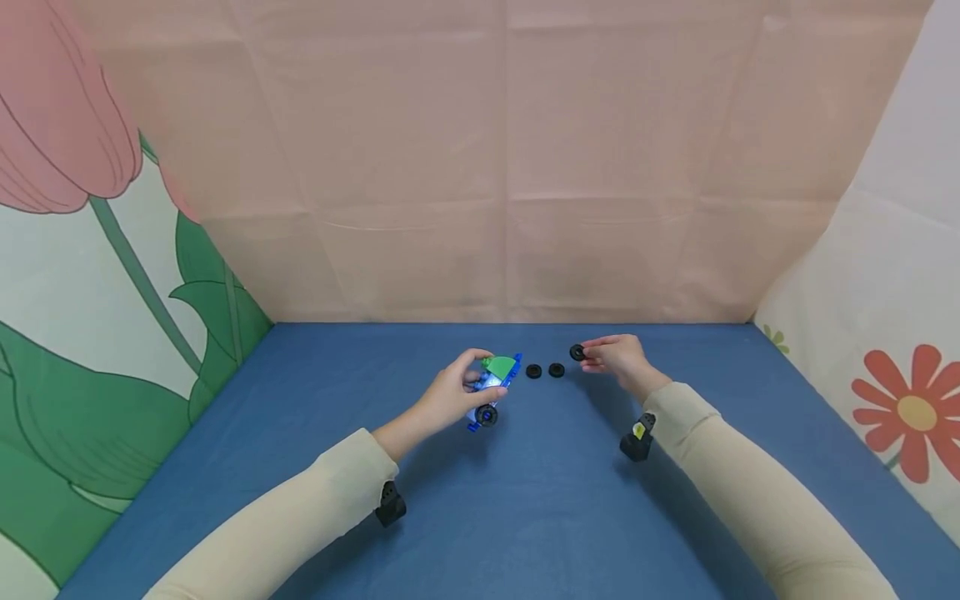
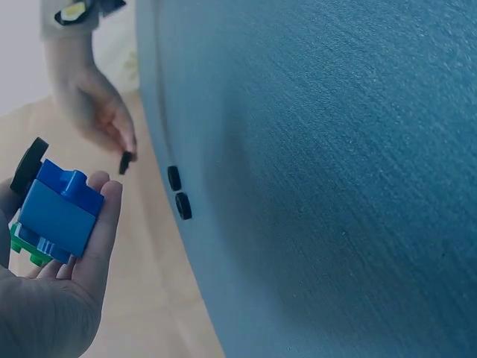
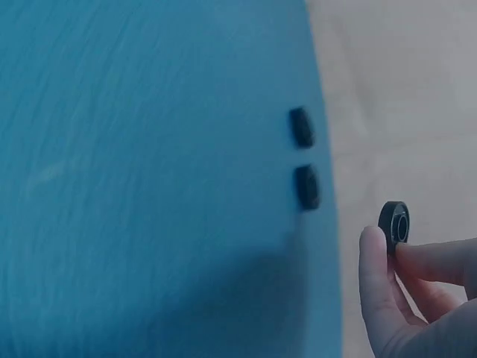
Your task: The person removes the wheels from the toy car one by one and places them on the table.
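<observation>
A small blue toy car [image 1: 492, 390] built of blocks, with a green piece [image 1: 501, 367] on it, is gripped between the thumb and fingers of my left hand [image 1: 444, 398]. One black wheel [image 1: 486, 415] shows on its near side; in the left wrist view its blue underside [image 2: 58, 218] faces the camera. My right hand [image 1: 622, 360] pinches a loose black wheel [image 3: 395, 226] by its rim, lifted above the table. Two more black wheels, one left [image 1: 533, 371] and one right [image 1: 557, 370], lie flat on the table between the hands.
A blue cloth [image 1: 480, 517] covers the table. Behind its far edge hangs a beige backdrop [image 1: 480, 167]; flower-printed sheets stand at the left [image 1: 82, 392] and right [image 1: 832, 275]. Black wrist cameras sit under the left sleeve [image 1: 390, 504] and right sleeve [image 1: 636, 446].
</observation>
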Tool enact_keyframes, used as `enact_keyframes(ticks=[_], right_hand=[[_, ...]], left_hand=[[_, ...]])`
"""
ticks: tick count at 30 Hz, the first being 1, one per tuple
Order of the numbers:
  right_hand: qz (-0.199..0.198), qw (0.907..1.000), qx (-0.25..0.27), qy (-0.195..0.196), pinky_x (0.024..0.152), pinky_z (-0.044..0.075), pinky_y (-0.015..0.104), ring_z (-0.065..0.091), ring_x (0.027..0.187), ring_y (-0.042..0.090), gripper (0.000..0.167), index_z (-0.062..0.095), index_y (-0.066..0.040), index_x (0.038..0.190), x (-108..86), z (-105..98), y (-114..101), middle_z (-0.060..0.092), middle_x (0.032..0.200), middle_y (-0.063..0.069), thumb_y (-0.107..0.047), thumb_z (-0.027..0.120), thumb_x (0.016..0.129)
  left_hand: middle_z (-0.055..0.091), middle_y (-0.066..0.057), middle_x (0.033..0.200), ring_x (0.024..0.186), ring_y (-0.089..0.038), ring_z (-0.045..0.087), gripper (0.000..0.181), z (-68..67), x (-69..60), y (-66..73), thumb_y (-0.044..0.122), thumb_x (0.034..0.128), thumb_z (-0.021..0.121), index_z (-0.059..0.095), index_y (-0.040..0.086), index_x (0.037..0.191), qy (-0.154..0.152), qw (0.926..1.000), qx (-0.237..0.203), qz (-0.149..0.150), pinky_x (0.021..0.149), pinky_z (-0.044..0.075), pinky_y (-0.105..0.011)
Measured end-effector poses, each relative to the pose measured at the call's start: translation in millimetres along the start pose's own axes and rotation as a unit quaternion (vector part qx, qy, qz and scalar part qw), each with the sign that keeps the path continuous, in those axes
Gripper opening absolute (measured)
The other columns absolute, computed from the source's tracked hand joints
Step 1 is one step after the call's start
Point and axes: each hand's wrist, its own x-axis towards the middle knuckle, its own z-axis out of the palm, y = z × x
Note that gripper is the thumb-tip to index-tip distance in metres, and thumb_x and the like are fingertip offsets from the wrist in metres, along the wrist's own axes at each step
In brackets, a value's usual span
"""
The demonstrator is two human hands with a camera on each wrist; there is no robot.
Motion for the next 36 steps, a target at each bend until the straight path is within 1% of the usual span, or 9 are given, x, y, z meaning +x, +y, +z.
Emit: enact_keyframes(ticks=[4, 7, 10, 13, 18, 25, 30, 33, 36], right_hand=[[0.02, 0.9996, -0.016, 0.015, 0.091, 0.053, 0.042, 0.068, 0.066, 0.013, 0.03, 0.06, 0.008, 0.123, 9.4, -1.3, 7.2, 0.064, 0.12, 0.026, 0.0, 0.057, 0.095], [0.031, 0.999, -0.022, 0.024, 0.086, 0.055, 0.039, 0.067, 0.066, 0.013, 0.029, 0.06, 0.008, 0.123, 13.7, -1.1, 11.8, 0.061, 0.125, 0.026, 0.0, 0.057, 0.095], [0.03, 0.9987, -0.032, 0.025, 0.082, 0.057, 0.036, 0.068, 0.066, 0.013, 0.031, 0.059, 0.009, 0.124, 15.7, -1.9, 16.2, 0.057, 0.131, 0.027, 0.0, 0.056, 0.095], [0.03, 0.9984, -0.039, 0.029, 0.077, 0.058, 0.034, 0.068, 0.064, 0.013, 0.031, 0.058, 0.009, 0.124, 17.3, -2.9, 20.9, 0.055, 0.134, 0.026, 0.001, 0.056, 0.095], [0.024, 0.9978, -0.052, 0.033, 0.071, 0.058, 0.032, 0.068, 0.062, 0.012, 0.03, 0.058, 0.011, 0.123, 19.3, -2.8, 27.5, 0.056, 0.132, 0.028, 0.002, 0.056, 0.094], [0.021, 0.9971, -0.057, 0.046, 0.07, 0.058, 0.031, 0.068, 0.061, 0.012, 0.029, 0.06, 0.011, 0.121, 21.1, -0.9, 26.7, 0.057, 0.13, 0.028, 0.0, 0.056, 0.095], [0.034, 0.9984, -0.029, 0.034, 0.072, 0.058, 0.031, 0.067, 0.062, 0.012, 0.034, 0.055, 0.011, 0.127, 21.4, -2.5, 26.9, 0.054, 0.133, 0.029, 0.0, 0.055, 0.095], [0.051, 0.9985, 0.002, 0.021, 0.076, 0.058, 0.031, 0.066, 0.063, 0.012, 0.04, 0.048, 0.011, 0.134, 17.8, -4.3, 24.5, 0.057, 0.124, 0.028, -0.003, 0.054, 0.097], [0.066, 0.9974, 0.024, 0.014, 0.078, 0.057, 0.031, 0.066, 0.062, 0.011, 0.046, 0.041, 0.01, 0.139, 12.2, -6.4, 20.2, 0.06, 0.105, 0.018, -0.006, 0.053, 0.097]], left_hand=[[0.061, -0.02, 0.128, 0.115, -0.033, 0.062, 0.062, -0.4, -0.7, -0.7, 0.028, 0.0892, 0.071, 0.042, 0.017, 0.142, -0.003, 1.0, -0.003, -0.007, 0.08, 0.055, -0.039], [0.06, -0.02, 0.129, 0.116, -0.033, 0.061, 0.063, -0.6, -0.5, -2.4, 0.028, 0.0892, 0.071, 0.041, 0.017, 0.143, -0.007, 0.9999, -0.004, -0.013, 0.08, 0.055, -0.039], [0.06, -0.021, 0.13, 0.116, -0.033, 0.061, 0.062, -0.6, -0.8, -3.4, 0.028, 0.0893, 0.071, 0.041, 0.017, 0.143, -0.007, 0.9998, -0.005, -0.017, 0.08, 0.055, -0.04], [0.06, -0.02, 0.13, 0.116, -0.032, 0.062, 0.062, -0.6, -1.4, -3.5, 0.028, 0.0891, 0.071, 0.042, 0.018, 0.142, -0.004, 0.9998, -0.006, -0.018, 0.081, 0.055, -0.04], [0.062, -0.02, 0.127, 0.113, -0.031, 0.063, 0.061, 0.4, -2.8, -3.7, 0.028, 0.0888, 0.072, 0.043, 0.017, 0.141, -0.002, 0.9999, -0.006, -0.014, 0.079, 0.055, -0.041], [0.061, -0.019, 0.128, 0.114, -0.031, 0.062, 0.063, 0.8, -3.0, -1.8, 0.029, 0.0891, 0.071, 0.041, 0.016, 0.143, -0.008, 0.9999, -0.005, -0.013, 0.078, 0.055, -0.038], [0.061, -0.02, 0.129, 0.116, -0.033, 0.061, 0.063, 0.5, -4.0, -2.1, 0.028, 0.0896, 0.071, 0.041, 0.016, 0.143, -0.012, 0.9999, -0.004, -0.012, 0.08, 0.055, -0.039], [0.061, -0.02, 0.129, 0.116, -0.032, 0.061, 0.062, -0.1, -2.7, -4.9, 0.028, 0.0896, 0.071, 0.041, 0.017, 0.143, -0.011, 0.9999, -0.005, -0.009, 0.081, 0.055, -0.04], [0.061, -0.018, 0.128, 0.114, -0.03, 0.062, 0.062, -1.4, -0.7, -5.4, 0.028, 0.0895, 0.071, 0.041, 0.02, 0.143, -0.012, 0.9999, -0.002, 0.0, 0.08, 0.054, -0.039]])
